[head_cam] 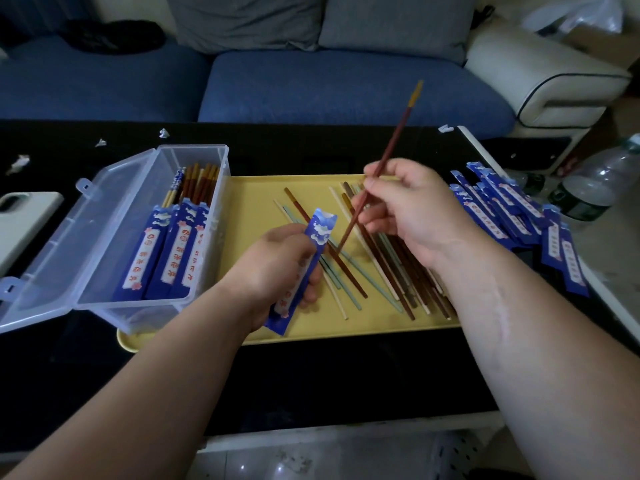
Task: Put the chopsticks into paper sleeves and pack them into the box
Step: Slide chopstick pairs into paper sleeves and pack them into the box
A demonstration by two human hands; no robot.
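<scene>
My left hand [277,268] grips a blue paper sleeve [320,230] over the yellow tray [256,199], its open end pointing up and away. My right hand [408,209] pinches a brown chopstick [391,143] with a yellow top, tilted steeply, its thin tip just right of the sleeve's mouth. Several loose chopsticks [377,261], brown, cream and pale blue, lie scattered on the tray. The clear plastic box [114,233] stands open at the left, holding sleeved chopsticks [173,251]. A pile of empty blue sleeves [512,209] lies to the right of the tray.
The tray and box rest on a black table [311,375]. A plastic water bottle [595,188] stands at the right edge. A white object [24,216] lies at the far left. Small paper scraps [162,133] dot the table's back. A blue sofa [311,84] is behind.
</scene>
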